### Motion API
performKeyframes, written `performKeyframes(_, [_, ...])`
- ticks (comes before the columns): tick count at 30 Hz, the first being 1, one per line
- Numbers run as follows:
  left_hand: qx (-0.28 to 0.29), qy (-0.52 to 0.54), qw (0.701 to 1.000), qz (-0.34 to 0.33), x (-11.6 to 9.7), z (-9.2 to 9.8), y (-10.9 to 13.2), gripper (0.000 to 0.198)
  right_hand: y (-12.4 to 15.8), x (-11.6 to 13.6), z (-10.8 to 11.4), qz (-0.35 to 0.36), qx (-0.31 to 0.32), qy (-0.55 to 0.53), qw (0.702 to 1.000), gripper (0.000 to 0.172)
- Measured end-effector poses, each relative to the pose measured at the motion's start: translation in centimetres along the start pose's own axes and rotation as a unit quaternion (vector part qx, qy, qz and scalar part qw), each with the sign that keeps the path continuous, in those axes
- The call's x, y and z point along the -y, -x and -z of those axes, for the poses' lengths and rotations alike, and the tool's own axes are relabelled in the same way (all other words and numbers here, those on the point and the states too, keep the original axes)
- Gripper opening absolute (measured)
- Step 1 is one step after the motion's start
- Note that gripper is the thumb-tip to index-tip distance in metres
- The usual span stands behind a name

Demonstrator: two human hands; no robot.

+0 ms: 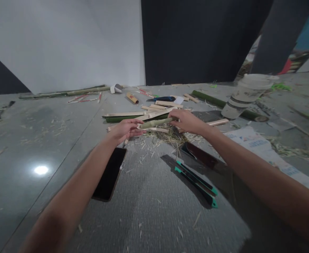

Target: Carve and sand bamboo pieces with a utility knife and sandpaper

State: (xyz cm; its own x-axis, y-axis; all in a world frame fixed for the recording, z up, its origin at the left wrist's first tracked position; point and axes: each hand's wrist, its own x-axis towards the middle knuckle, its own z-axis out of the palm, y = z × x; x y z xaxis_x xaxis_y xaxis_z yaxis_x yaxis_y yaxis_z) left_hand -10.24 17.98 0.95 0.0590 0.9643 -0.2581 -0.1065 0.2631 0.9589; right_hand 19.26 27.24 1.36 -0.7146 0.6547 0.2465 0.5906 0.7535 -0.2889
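Both my arms reach forward over a grey floor. My left hand (126,129) and my right hand (187,121) hold the two ends of a short green bamboo piece (156,123), fingers closed round it. Under it lies a heap of split bamboo strips (154,111) and pale shavings (167,137). A longer green bamboo length (123,118) lies just beyond my left hand.
A black phone (109,174) lies under my left forearm. A teal-handled saw (196,182) and a dark red tool (200,154) lie near my right arm. A paper cup (245,95), a green bamboo pole (212,100), printed paper (254,142) and a long pole (64,93) lie farther off.
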Motion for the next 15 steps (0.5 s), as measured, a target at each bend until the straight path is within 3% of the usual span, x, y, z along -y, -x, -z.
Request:
performKeyframes(5, [0.013,0.0,1.0,-0.007,0.3,0.2,0.0,0.018,0.3,-0.2,0.1,-0.002,0.016,0.001,1.0,0.011])
performKeyframes(12, [0.018,-0.002,1.0,-0.004,0.5,0.1,-0.3,0.014,0.2,-0.4,-0.5,0.023,-0.036,-0.014,0.999,0.036])
performKeyframes(15, [0.022,-0.005,1.0,0.001,0.3,-0.1,-0.2,0.009,0.2,-0.2,-1.2,0.029,-0.041,-0.02,0.999,0.037])
